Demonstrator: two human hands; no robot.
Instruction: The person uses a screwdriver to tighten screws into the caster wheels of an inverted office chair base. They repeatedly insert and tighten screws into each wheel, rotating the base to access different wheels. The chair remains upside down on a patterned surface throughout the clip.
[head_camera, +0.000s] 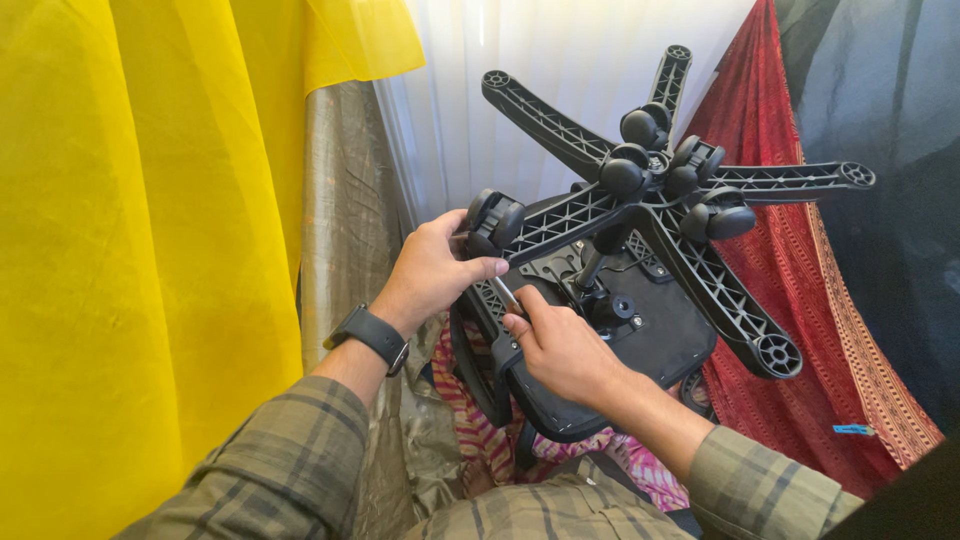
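While gripped in right hand (560, 345), tool (505, 296) pointed up-left at chair base (640, 215); left hand (435, 268) steadied caster (493, 222), fingers closed.

Small blue rectangular tag (853, 429) on red cloth (800, 300), well right of, below fingers (520, 325); no packages, signs, screens.

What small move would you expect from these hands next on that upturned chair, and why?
Probably a short turn of the thin tool by the right hand. Its tip meets the underside of the black seat near the left edge, and the left hand grips the chair beside a caster wheel, seemingly bracing it. Whether a screw sits there is hidden by the fingers.
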